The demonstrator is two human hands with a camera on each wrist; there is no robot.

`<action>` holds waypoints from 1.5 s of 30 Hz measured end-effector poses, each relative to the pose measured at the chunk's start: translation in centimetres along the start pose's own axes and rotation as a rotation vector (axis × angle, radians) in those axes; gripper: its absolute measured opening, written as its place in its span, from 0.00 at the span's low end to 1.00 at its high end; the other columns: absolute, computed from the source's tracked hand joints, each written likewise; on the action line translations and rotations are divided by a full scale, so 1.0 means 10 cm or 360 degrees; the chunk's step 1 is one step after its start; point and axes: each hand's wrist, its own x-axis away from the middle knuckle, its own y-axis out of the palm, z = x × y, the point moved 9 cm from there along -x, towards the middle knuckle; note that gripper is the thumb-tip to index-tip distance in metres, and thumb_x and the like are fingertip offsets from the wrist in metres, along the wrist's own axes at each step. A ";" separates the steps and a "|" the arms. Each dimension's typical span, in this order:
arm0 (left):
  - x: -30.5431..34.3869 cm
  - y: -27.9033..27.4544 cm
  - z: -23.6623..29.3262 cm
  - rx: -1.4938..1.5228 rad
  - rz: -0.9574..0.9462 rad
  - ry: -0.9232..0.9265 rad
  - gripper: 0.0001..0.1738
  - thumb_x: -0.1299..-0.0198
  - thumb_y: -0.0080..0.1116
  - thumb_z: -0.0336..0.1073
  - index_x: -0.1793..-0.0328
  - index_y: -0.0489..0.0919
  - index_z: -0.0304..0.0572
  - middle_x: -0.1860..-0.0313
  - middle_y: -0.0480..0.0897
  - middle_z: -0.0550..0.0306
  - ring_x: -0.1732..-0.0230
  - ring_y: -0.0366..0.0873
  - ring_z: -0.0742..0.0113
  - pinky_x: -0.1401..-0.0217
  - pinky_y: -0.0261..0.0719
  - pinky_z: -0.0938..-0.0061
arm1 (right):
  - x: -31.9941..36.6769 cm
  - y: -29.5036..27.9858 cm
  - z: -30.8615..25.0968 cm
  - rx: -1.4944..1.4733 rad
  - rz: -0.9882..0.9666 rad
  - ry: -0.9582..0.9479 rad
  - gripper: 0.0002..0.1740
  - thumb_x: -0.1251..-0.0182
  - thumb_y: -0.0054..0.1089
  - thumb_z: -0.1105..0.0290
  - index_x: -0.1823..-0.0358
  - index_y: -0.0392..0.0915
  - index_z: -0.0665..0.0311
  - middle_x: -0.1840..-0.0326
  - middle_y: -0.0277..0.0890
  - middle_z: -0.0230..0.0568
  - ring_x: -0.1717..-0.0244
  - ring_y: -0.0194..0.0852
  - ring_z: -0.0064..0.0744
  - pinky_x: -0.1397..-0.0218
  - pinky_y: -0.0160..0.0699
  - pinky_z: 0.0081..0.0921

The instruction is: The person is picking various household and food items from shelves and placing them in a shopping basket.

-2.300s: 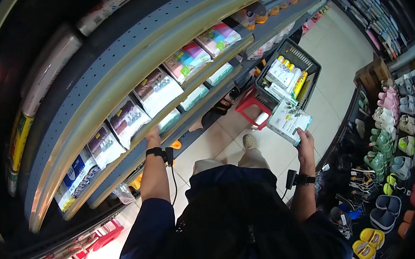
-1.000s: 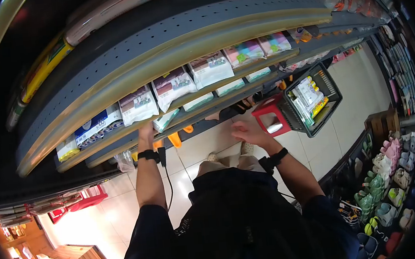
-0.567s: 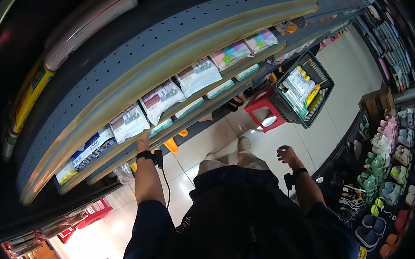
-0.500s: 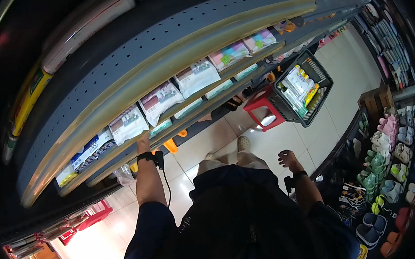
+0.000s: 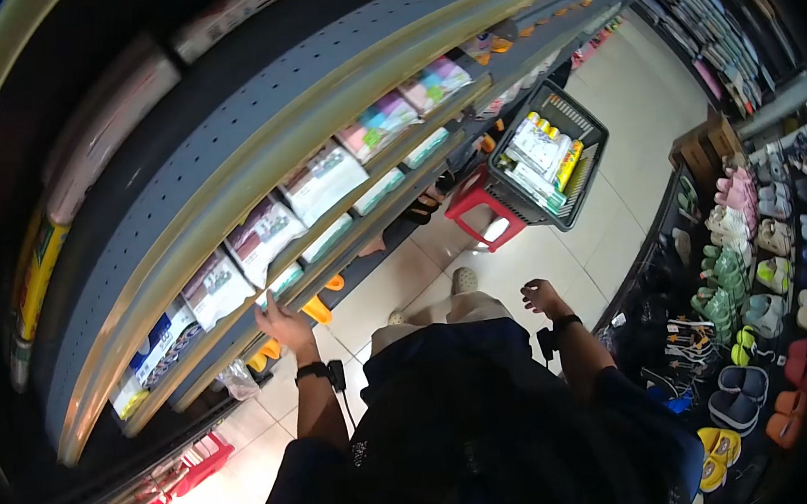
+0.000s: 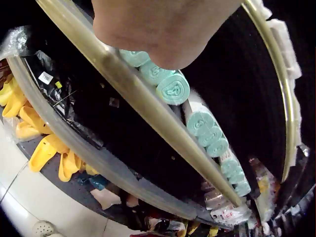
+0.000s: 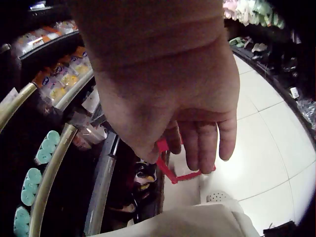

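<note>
Four teal roll packs (image 5: 327,237) are counted in the left-hand shelving (image 5: 308,62), below three maroon-and-white packs (image 5: 324,180) and two multicoloured packs (image 5: 379,126). The left hand (image 5: 287,329) has just been drawn back, so the reach into the shelf seems broken off; its fingers look extended near the nearest teal pack, though contact cannot be told. By the right hand (image 5: 546,298), fingers hanging loose, nothing is held. One filled basket (image 5: 576,122) and one red stool (image 5: 468,197) are seen far right.
</note>
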 end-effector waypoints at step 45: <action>1.28 1.23 2.86 0.0003 -0.1570 -0.0403 0.23 0.35 0.61 0.43 0.39 0.79 0.36 0.58 0.87 0.39 0.57 0.87 0.52 0.53 0.84 0.66 | -3.07 -2.11 -1.78 -0.1526 -0.0057 0.0080 0.27 0.37 0.68 0.56 0.43 0.76 0.65 0.55 0.80 0.42 0.61 0.79 0.39 0.61 0.80 0.40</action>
